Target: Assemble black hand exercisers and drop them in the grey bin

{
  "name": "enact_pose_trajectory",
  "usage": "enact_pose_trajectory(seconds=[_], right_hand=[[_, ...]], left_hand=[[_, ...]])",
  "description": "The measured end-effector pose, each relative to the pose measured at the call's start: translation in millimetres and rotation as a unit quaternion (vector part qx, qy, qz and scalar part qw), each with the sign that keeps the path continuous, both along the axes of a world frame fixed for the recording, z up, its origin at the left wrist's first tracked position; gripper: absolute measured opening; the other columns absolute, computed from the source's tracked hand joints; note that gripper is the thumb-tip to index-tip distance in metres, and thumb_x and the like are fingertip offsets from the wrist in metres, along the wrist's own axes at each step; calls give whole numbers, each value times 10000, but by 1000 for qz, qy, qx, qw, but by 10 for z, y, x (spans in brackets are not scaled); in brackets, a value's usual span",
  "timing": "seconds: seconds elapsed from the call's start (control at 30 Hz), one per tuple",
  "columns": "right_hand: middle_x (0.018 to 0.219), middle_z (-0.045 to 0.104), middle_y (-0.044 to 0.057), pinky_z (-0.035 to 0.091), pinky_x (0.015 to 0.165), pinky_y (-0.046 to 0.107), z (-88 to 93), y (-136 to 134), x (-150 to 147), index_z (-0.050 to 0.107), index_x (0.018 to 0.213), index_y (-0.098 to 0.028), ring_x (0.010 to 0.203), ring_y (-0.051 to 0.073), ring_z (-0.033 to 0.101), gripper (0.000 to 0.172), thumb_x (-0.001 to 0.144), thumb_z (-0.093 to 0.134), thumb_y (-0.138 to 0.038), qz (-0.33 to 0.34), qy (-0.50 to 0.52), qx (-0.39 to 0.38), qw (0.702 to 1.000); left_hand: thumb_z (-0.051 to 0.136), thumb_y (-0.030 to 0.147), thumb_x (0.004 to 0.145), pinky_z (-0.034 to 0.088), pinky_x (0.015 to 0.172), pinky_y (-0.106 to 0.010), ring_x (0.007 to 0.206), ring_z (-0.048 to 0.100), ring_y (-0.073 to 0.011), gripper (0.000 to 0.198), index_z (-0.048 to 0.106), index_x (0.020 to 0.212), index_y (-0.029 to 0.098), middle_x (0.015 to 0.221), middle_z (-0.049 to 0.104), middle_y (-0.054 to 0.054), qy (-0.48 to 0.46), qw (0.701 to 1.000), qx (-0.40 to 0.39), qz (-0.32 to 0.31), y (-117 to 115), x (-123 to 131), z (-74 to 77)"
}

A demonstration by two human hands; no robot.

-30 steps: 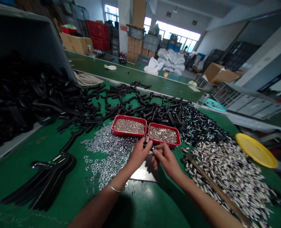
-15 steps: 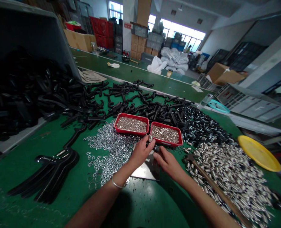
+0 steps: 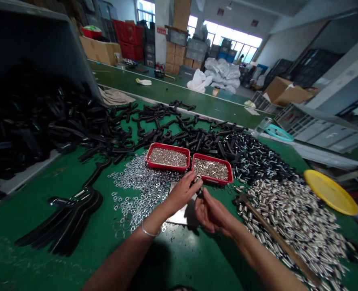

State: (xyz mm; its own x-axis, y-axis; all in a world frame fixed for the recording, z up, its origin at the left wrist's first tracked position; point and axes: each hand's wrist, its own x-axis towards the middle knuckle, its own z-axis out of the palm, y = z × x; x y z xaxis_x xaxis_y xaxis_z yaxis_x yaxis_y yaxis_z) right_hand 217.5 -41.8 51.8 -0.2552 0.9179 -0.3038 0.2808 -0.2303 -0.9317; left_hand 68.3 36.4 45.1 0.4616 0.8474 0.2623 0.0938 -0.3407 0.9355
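Observation:
My left hand (image 3: 183, 192) is closed, thumb and fingers pinching a small silvery cylinder (image 3: 198, 178) with a dark part below it. My right hand (image 3: 213, 212) is closed with curled fingers, its thumb and forefinger at the dark part (image 3: 199, 193); what else it holds is hidden. Both hands are over a metal plate (image 3: 177, 216). Just beyond them sit two red trays, the left (image 3: 168, 157) and the right (image 3: 212, 169), full of tiny metal pieces. Shiny rings (image 3: 145, 188) lie to the left, and metal cylinders (image 3: 288, 218) are heaped to the right.
A hammer (image 3: 276, 236) lies beside the cylinders, near a yellow lid (image 3: 330, 192). Black handles (image 3: 72, 214) are stacked at the left; more fill a large grey bin (image 3: 42, 36) and spread behind the trays. Black-and-silver screws (image 3: 257, 157) are piled at the right.
The silvery cylinder has tilted and shifted slightly right in my left hand. My right hand has turned, its palm and curled fingers now showing more.

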Motion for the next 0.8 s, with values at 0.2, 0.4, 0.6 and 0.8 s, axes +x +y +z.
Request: enact_pose_trajectory(seconds=[0.2, 0.4, 0.6, 0.8], right_hand=[[682, 614, 6, 381, 477, 242, 70, -3, 36, 585, 905, -208, 501, 129, 489, 420, 892, 539, -625, -100, -77, 108, 986], [819, 661, 58, 492, 578, 312, 48, -31, 15, 593, 1050, -194, 607, 176, 580, 445, 914, 512, -610, -90, -63, 126, 986], [657, 579, -27, 495, 552, 298, 24, -61, -59, 500, 940, -240, 527, 161, 560, 311, 973, 437, -543, -104, 15, 90, 990], [709, 648, 13, 446, 570, 264, -46, -163, -29, 545, 965, -216, 582, 163, 591, 327, 987, 428, -520, -80, -138, 146, 976]], left_hand=[[449, 353, 974, 430, 947, -345, 991, 571, -219, 229, 592, 944, 176, 1020, 638, -84, 6, 1000, 3, 12, -14, 2, 3], [451, 368, 979, 445, 874, -315, 878, 579, -198, 226, 568, 915, 186, 922, 614, -54, 12, 1000, -16, 13, -35, 20, 16], [469, 341, 977, 409, 932, -325, 962, 550, -208, 184, 530, 881, 196, 951, 590, -54, 59, 996, 39, 52, -64, 45, -26], [417, 363, 990, 413, 844, -322, 864, 539, -198, 219, 513, 877, 203, 879, 562, -32, 88, 995, 12, 39, -188, -29, -93]])
